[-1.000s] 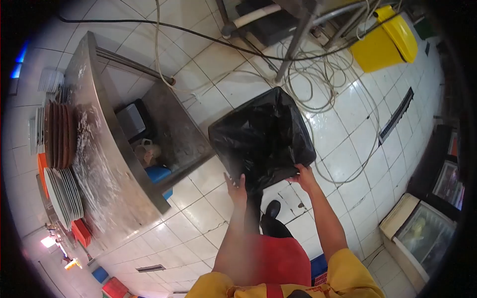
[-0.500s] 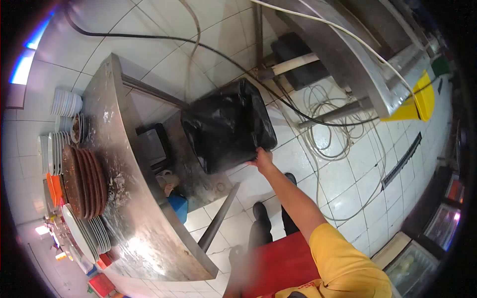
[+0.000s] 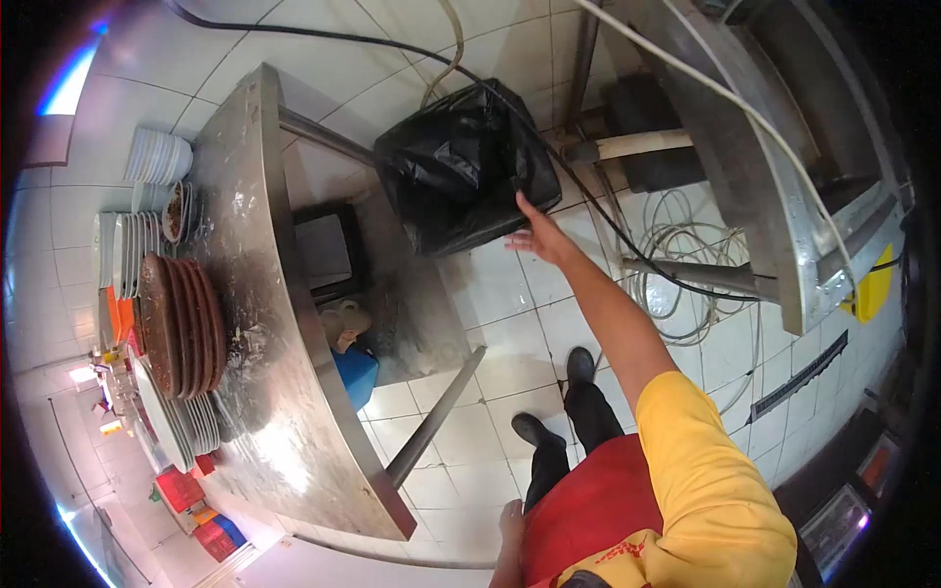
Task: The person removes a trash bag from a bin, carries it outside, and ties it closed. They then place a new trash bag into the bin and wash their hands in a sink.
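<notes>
A bin lined with a black plastic bag (image 3: 461, 162) stands on the floor by the wall, between the metal table and the sink unit. My right hand (image 3: 541, 237) reaches to its near edge, fingers spread, the index finger right at the bag's rim. Low in the view, beside my red apron (image 3: 598, 505), hangs my left hand (image 3: 512, 517); its fingers are mostly hidden.
A steel table (image 3: 279, 392) at left carries stacked brown oval platters (image 3: 181, 323), white plates (image 3: 172, 416) and bowls (image 3: 160, 157). A black hose (image 3: 627, 235) crosses the bin, with coiled cable (image 3: 686, 250) on the tiled floor. A sink unit (image 3: 784, 176) stands right.
My right hand has opened from its grip on the bin's bagged rim. The view has shifted, and the left hand, blurred before, now hangs by the apron.
</notes>
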`<state>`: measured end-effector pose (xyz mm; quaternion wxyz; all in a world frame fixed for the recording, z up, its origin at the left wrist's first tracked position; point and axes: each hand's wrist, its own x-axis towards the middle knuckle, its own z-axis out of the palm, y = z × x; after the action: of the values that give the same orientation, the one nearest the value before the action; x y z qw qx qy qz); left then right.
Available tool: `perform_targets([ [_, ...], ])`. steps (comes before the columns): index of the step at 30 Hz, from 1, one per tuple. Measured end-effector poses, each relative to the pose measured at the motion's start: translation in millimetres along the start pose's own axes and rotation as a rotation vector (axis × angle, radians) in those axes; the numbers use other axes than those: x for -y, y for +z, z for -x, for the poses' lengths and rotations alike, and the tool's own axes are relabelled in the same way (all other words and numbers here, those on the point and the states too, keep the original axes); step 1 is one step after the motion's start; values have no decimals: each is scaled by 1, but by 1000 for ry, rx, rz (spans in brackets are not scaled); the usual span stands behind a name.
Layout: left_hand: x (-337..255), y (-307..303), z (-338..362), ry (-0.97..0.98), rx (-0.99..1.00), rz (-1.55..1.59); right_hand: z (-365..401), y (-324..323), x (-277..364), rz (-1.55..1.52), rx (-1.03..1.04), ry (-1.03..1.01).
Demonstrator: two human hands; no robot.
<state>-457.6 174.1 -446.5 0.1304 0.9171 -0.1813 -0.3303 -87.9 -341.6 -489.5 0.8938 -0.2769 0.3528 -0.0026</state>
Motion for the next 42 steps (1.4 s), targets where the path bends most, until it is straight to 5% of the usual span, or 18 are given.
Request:
perform_targets([
  [4, -5, 12, -7, 10, -27, 96, 59, -46, -51, 304, -92, 121],
  [6, -7, 11, -15, -41, 120, 81, 98, -103, -109, 538, -102, 101],
  [7, -8, 10, -19, -4, 106, 72, 131, -125, -128, 1002, -41, 134],
  [8, -10, 9, -22, -28, 86, 200, 161, -166, -173, 1451, -39, -86],
  [10, -13, 11, -23, -56, 68, 468, 281, -176, -168, 1326, -230, 258],
  [12, -3, 20, -26, 105, 137, 473, 357, -266, -244, 1489, -378, 355],
  [14, -12, 9, -23, -469, 383, 958, 464, -301, -281, 1479, -605, 316],
  [16, 1, 18, -14, -328, 427, 886, 559, -317, -299, 1250, -665, 582],
  [17, -2, 20, -10, -258, 449, 803, 605, -316, -315, 1347, -755, 482],
  [19, -21, 28, -11, -118, 471, 569, 685, -310, -331, 1064, -754, 634],
  [25, -100, 25, 4, 251, 451, 11, 809, -305, -450, 214, -1196, 556],
  [30, -161, 42, 29, 392, 397, -257, 793, -403, -548, 766, -975, 510],
  [31, -173, 50, 35, 406, 383, -304, 834, -348, -456, 421, -1202, 518],
  [34, -214, 88, 58, 439, 352, -435, 878, -401, -392, 341, -1278, 294],
  [36, -245, 116, 78, 449, 337, -528, 894, -463, -392, 350, -1515, -109],
  [37, -260, 125, 86, 456, 325, -575, 912, -494, -379, 724, -1456, -89],
  [40, -314, 156, 111, 482, 296, -720, 992, -515, -347, -243, -1383, -441],
  [42, -368, 184, 126, 527, 303, -763, 1026, -540, -361, -361, -1486, -471],
])
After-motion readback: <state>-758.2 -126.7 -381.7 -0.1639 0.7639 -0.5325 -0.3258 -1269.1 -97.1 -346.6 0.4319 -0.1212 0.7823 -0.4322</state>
